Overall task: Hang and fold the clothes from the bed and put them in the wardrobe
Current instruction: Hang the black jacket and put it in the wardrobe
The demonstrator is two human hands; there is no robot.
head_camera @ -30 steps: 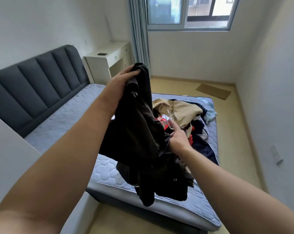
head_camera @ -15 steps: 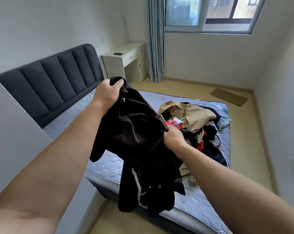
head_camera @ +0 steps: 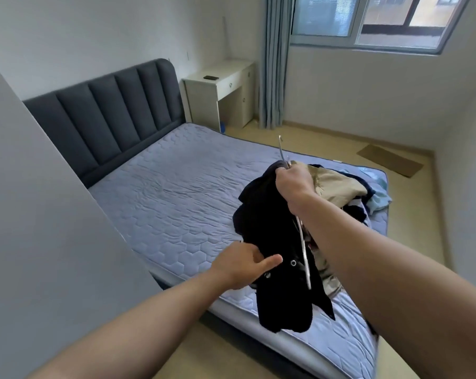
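Note:
A black garment (head_camera: 272,236) with metal snaps hangs in the air over the bed's near right part. My right hand (head_camera: 294,183) grips its top together with a white hanger (head_camera: 303,253), whose hook sticks up above my fist. My left hand (head_camera: 245,265) pinches the garment's lower left edge between thumb and fingers. Behind my right arm a pile of clothes (head_camera: 340,184), tan, dark blue and light blue, lies on the bed (head_camera: 176,192).
A grey panel (head_camera: 40,214) fills the left side. The dark padded headboard (head_camera: 108,119) is at the back left, a white desk (head_camera: 220,88) and a curtain (head_camera: 275,61) beyond it. A flat cardboard piece (head_camera: 390,160) lies on the floor at the back right.
My left hand dropped from the garment's top to its lower edge. My right hand rose and now holds the top with the hanger. The view turned left.

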